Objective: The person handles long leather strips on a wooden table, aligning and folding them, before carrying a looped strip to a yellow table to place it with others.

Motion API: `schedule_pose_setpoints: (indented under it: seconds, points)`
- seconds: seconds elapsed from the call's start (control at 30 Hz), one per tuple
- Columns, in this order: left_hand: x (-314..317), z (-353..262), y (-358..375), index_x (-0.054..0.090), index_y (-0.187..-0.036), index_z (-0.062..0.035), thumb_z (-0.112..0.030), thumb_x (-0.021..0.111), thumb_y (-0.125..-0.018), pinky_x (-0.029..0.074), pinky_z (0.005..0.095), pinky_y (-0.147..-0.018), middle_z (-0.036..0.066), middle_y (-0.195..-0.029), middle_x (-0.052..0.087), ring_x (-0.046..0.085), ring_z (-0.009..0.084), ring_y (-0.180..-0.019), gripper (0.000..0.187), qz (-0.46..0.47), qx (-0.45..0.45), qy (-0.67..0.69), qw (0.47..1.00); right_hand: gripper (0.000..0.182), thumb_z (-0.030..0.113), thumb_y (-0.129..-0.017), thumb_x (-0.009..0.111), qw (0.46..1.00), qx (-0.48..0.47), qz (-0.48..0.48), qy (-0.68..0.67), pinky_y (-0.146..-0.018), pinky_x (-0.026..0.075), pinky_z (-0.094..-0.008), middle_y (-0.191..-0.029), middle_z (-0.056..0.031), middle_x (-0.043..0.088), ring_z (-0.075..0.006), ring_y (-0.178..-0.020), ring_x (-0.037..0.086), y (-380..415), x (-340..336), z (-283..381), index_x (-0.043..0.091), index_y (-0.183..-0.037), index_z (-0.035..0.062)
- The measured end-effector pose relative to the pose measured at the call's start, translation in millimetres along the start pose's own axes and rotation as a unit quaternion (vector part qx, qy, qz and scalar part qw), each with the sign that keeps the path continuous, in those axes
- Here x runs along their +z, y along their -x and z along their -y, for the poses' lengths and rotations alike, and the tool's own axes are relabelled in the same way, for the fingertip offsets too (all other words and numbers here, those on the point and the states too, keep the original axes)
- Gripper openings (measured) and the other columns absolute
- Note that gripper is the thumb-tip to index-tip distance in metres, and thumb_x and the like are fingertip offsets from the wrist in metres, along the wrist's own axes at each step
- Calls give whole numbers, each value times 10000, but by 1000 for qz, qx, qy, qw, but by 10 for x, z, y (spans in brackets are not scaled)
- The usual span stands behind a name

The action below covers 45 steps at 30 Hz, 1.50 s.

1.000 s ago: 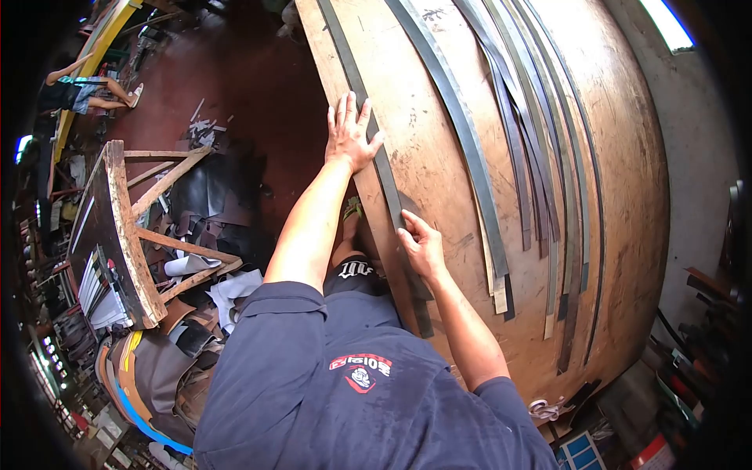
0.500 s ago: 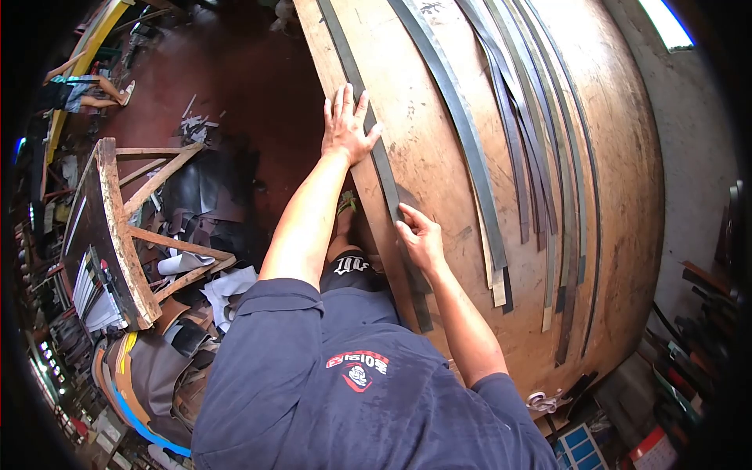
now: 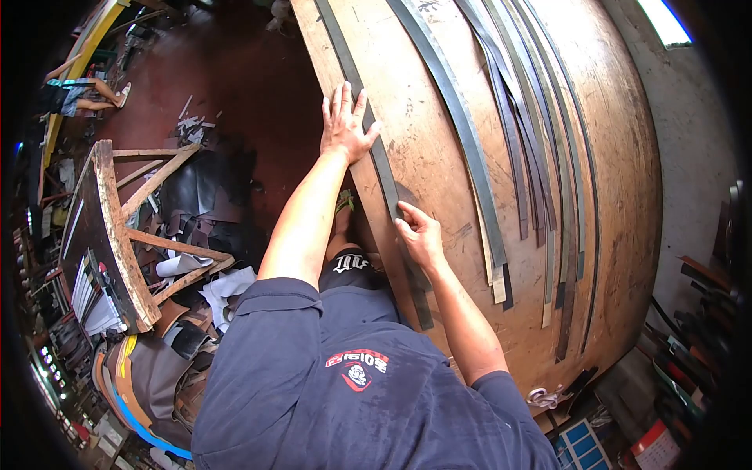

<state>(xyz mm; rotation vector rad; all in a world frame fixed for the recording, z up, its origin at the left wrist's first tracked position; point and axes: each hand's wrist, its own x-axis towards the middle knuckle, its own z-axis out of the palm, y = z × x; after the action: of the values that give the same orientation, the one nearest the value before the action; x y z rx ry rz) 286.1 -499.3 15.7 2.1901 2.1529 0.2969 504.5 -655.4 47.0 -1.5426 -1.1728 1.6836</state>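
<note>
A long dark leather-like strip (image 3: 337, 41) runs along the near left edge of the wooden table (image 3: 407, 149). My left hand (image 3: 348, 129) lies flat across this strip with its fingers apart, at the table's edge. Closer to my body, my right hand (image 3: 421, 237) rests at the strip's right side, thumb and index finger near each other and the other fingers curled. Whatever sits between those fingertips is too small to make out. Past the right hand, a wider dark strip (image 3: 456, 102) lies lengthwise, with a paler strip partly under it.
Several narrow strips (image 3: 518, 133) lie further right on the table. Scissors (image 3: 543, 397) sit at its near right corner. On the left stand a wooden trestle (image 3: 125, 235) and piles of scraps (image 3: 200, 215). Another person's legs (image 3: 98, 98) show at upper left.
Both hands stay in nearly the same places on the strip. The whole view has shifted very slightly; the other person's legs moved a little.
</note>
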Motion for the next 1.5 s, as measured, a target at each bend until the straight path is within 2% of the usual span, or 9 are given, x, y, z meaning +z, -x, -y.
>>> schedule_pose_setpoints:
  seconds: [0.63,0.8,0.9,1.03,1.1,1.17,1.3,1.43,1.5]
  points:
    - [-12,-17,5,323,-1490,-106,-505,520,-892,56,517,-1180,200,-1577,158,88,314,-1478,746,-2,-3,18,1000,381,37,-858,670,999,-10,-29,43,-558,466,-226,-720,8,589,-45,-611,525,16,25,81,623,-1235,24]
    - [-87,-28,10,299,-1499,-91,-496,495,-920,40,576,-1161,234,-1584,43,38,372,-1474,733,30,2,16,999,385,44,-862,664,999,10,-37,25,-584,468,-229,-725,10,583,-51,-619,519,31,68,70,615,-1243,10]
    - [23,20,133,274,-1501,-61,-479,503,-929,13,621,-1139,222,-1586,75,25,377,-1478,744,-31,83,34,995,375,53,-864,683,999,17,-44,20,-592,483,-217,-764,20,581,-41,-649,533,47,83,59,629,-1234,30]
    - [-201,-71,731,277,-1499,-64,-521,543,-873,41,576,-1164,142,-1589,181,98,318,-1484,820,83,459,170,868,374,63,-869,655,996,11,-70,62,-607,479,-247,-737,9,592,-63,-629,531,94,122,194,624,-1240,28]
    - [-328,-44,839,287,-1495,-69,-558,537,-852,71,563,-1169,113,-1589,198,121,277,-1486,846,241,491,183,817,369,66,-868,656,994,30,-83,65,-610,479,-250,-737,11,596,-66,-628,533,120,143,280,630,-1235,36]
    - [-295,110,586,324,-1479,-66,-595,492,-866,102,564,-1167,104,-1575,238,170,262,-1474,827,227,524,91,816,365,69,-867,658,992,46,-94,68,-613,479,-253,-738,12,600,-70,-627,535,91,161,327,635,-1231,43]
    - [-358,465,-12,332,-1474,-62,-606,486,-864,113,548,-1170,115,-1560,270,205,295,-1460,832,210,511,51,832,367,59,-863,666,993,75,-87,17,-604,463,-229,-755,33,594,-53,-637,514,113,166,334,640,-1228,46]
    - [-381,809,-663,320,-1478,-66,-505,600,-849,150,553,-1167,127,-1549,284,206,321,-1453,816,191,395,14,898,374,60,-864,655,992,84,-90,30,-614,468,-239,-762,23,605,-58,-642,522,83,173,344,639,-1237,56]
    - [-298,922,-888,267,-1497,-44,-506,513,-909,92,536,-1177,156,-1574,216,140,329,-1471,788,140,322,-46,935,375,61,-865,651,992,84,-87,34,-617,469,-241,-760,20,605,-59,-644,524,106,180,322,637,-1240,57]
